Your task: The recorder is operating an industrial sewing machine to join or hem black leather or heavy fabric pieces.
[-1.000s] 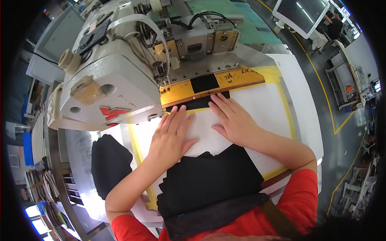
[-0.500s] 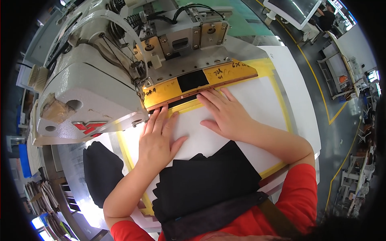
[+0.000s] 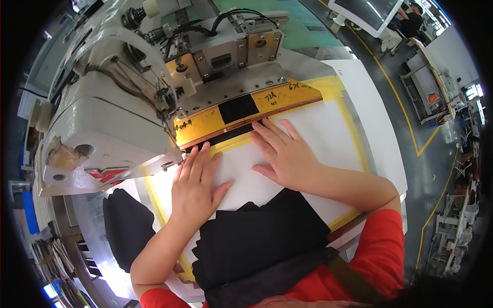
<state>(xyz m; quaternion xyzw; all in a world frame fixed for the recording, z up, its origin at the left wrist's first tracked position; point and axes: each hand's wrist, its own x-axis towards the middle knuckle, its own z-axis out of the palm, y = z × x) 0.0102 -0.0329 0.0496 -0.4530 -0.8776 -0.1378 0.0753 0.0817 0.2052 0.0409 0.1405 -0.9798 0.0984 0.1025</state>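
Observation:
My left hand lies flat on a white board, fingers apart, tips at a narrow black fabric strip. The strip shows along the front edge of a yellow clamp plate on a sewing machine. Farther right, my right hand also rests open, its fingertips beside the strip's right end and close to the plate edge. Neither hand grips anything. Part of the strip is hidden under the plate and fingers. Nearer me lies a stack of black fabric pieces, partly over the board.
Another black fabric pile sits on the metal table at left, below the machine head. Yellow tape borders the board. A monitor stands at the far right, with a seated person beyond it.
The view has shifted slightly, so the machine appears farther left. Both hands sit a little farther back from the clamp plate's edge, and more of the black strip shows at left.

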